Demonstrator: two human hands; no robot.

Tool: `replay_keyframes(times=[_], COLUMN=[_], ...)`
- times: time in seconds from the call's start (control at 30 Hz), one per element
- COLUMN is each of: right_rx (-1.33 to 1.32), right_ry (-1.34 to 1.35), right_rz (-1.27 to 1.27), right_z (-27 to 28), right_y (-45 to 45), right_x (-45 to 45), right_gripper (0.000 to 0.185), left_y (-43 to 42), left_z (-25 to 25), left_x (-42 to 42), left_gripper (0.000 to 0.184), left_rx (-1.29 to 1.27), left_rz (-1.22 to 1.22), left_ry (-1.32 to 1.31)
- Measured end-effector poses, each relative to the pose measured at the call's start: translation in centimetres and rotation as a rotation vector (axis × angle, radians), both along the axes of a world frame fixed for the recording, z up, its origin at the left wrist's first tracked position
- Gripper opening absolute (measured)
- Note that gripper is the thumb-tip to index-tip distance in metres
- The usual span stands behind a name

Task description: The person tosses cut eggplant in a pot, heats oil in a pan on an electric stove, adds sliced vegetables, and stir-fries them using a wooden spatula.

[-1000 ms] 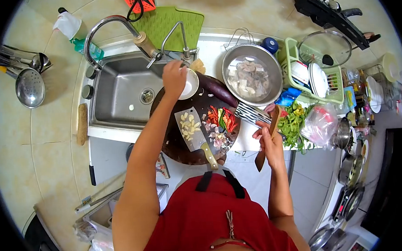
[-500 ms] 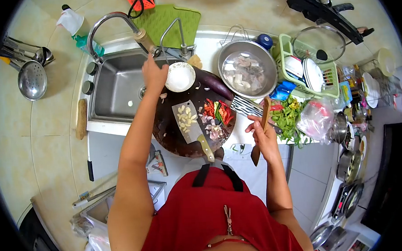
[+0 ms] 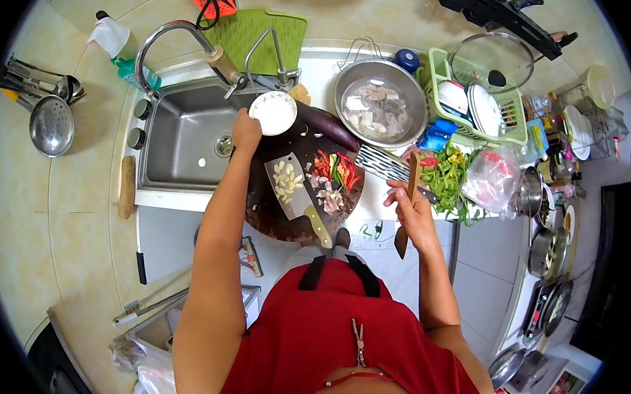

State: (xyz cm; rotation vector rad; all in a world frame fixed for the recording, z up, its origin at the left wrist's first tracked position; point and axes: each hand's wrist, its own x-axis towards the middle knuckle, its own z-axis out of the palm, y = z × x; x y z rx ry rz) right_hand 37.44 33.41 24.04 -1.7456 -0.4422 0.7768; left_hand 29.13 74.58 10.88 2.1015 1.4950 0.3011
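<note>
My left hand (image 3: 246, 133) grips the edge of a small white bowl (image 3: 273, 113) at the top left of the round dark board (image 3: 274, 224). My right hand (image 3: 414, 217) is closed around a brown wooden utensil (image 3: 413, 175), held upright to the right of the board. On the board lies a cleaver (image 3: 295, 198) with peeled garlic (image 3: 286, 181) on its blade. Cut red and green peppers (image 3: 337, 169) and chopped pale pinkish pieces (image 3: 328, 196) are beside it. An eggplant (image 3: 328, 128) rests at the board's upper edge.
The sink (image 3: 184, 140) with its curved tap (image 3: 178, 27) is on the left. Behind the board stands a metal pot (image 3: 382, 104) of pale pieces in liquid. Rightward are a green dish rack (image 3: 514, 115), leafy greens (image 3: 449, 183) and a plastic bag (image 3: 487, 179).
My left hand has moved from above the bowl to the bowl's left side and now grips its edge. My right hand still holds the wooden utensil. The view has shifted slightly.
</note>
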Motion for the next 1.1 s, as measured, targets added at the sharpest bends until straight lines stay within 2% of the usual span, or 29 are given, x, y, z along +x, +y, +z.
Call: replay_keyframes(times=[0.13, 0.23, 0.33, 0.43, 0.53, 0.63, 0.93, 1.0, 1.1], right_rx=[0.01, -0.003, 0.021, 0.022, 0.022, 0.021, 0.05, 0.089, 0.112], right_ry=[-0.016, -0.001, -0.001, -0.007, 0.002, 0.013, 0.03, 0.032, -0.102], right_rz=[0.017, -0.001, -0.019, -0.02, -0.017, -0.004, -0.006, -0.017, -0.013], right_z=[0.0, 0.0, -0.3, -0.9, -1.4, -1.1, -0.1, 0.5, 1.9], right_y=[-0.3, -1.0, -1.9, -2.5, -2.8, -2.9, -2.8, -3.4, -4.7], right_x=[-0.4, -0.3, -0.3, -0.3, -0.5, -0.8, -0.7, -0.2, 0.3], right_gripper=[0.032, 0.032, 0.032, 0.032, 0.033, 0.032, 0.034, 0.036, 0.035], left_y=[-1.1, 0.5, 1.7, 2.6, 3.0, 1.7, 0.1, 0.1, 0.0], left_z=[2.9, 2.1, 4.9, 6.9, 8.0, 9.6, 9.4, 8.8, 7.7], left_x=[0.0, 0.4, 0.7, 1.8, 2.4, 2.3, 2.2, 1.5, -0.2], left_gripper=[0.045, 0.049, 0.054, 0.056, 0.054, 0.052, 0.052, 0.052, 0.054], left_rx=[-0.03, 0.148, 0.502, 0.606, 0.29, 0.09, -0.256, -0.269, -0.272], left_rz=[-0.026, -0.048, -0.193, -0.431, -0.456, -0.426, -0.396, -0.357, -0.259], left_ry=[-0.007, -0.024, -0.358, -0.522, -0.575, -0.517, -0.803, -0.832, -0.859])
